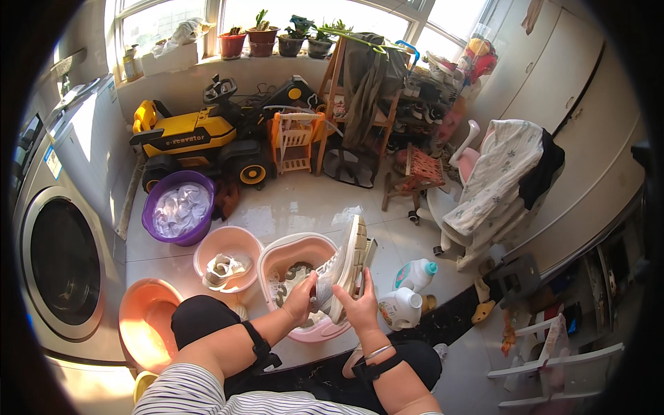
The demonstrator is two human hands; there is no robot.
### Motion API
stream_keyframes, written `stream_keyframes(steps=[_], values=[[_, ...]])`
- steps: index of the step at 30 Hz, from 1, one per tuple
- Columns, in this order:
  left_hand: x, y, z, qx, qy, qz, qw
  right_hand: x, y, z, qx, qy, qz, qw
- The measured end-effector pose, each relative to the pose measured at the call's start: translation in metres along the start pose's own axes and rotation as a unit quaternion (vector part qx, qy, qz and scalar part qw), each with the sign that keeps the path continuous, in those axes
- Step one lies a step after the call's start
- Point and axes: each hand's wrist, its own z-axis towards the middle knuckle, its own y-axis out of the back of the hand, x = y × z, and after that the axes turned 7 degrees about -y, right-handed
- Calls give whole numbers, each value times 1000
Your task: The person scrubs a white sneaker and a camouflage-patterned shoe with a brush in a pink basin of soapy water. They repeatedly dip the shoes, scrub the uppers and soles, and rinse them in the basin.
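A wet grey-white sneaker is held toe up over a pink plastic basin. My left hand grips it near its ankle opening. My right hand is at the heel, its thumb lying across the sole. Against the far side of the sole is a flat, light-edged object, perhaps a brush, mostly hidden. Suds and grey-green shoelaces show inside the basin. Left of it, a smaller pink basin holds another pale shoe.
White detergent bottles stand right of the basin. A purple tub of wet white cloth and an orange basin are at left, beside a front-loading washing machine. Farther back are a toy excavator and a small stool.
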Motion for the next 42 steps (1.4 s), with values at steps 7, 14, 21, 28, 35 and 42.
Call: stream_keyframes(steps=[7,14,21,28,35,42], values=[[8,14,5,41,226,30,973,10,4,-4,-23,14,-85,996],[6,22,17,127,338,121,925,9,6,-5,17,33,-27,999],[-3,1,0,98,229,130,960,8,7,-3,22,9,-9,1000],[-1,-11,-7,40,197,98,975,12,8,-4,23,10,-3,1000],[-4,-8,-6,15,220,54,974,12,5,-5,18,35,-10,999],[-10,-1,3,42,261,114,958,8,6,-2,11,23,39,999]])
